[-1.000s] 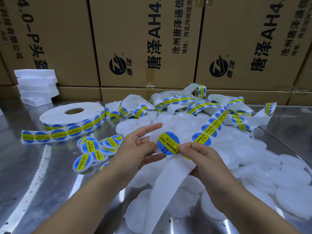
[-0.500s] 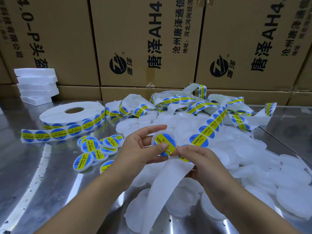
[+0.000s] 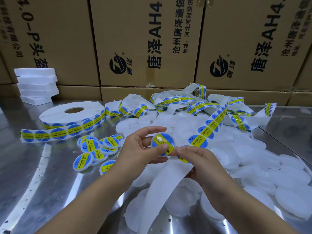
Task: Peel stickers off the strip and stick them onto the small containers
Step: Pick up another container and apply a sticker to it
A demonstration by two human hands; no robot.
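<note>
Your left hand point(image 3: 138, 149) holds one small round container point(image 3: 173, 143) above the desk point(image 3: 25, 166), centre frame. The grip is fingers curled behind it, thumb pressed on its face. That face carries a round blue sticker point(image 3: 160, 141) with a yellow band and black print. It is tilted up toward you, with the band running upper left to lower right.

Your right hand point(image 3: 199, 162) sits just beside it, grip pinched on the strip point(image 3: 211, 127), index tip at the container's edge. The strip's long axis climbs up-right from that hand into the tangled heap. Its bare white backing drops toward you.

Labelled containers point(image 3: 94, 149) are piled left of your hands, and plain white containers point(image 3: 253, 157) are spread right. The roll point(image 3: 70, 115) lies flat at far left, with foam slabs point(image 3: 37, 85) and cardboard boxes point(image 3: 143, 39) behind.
</note>
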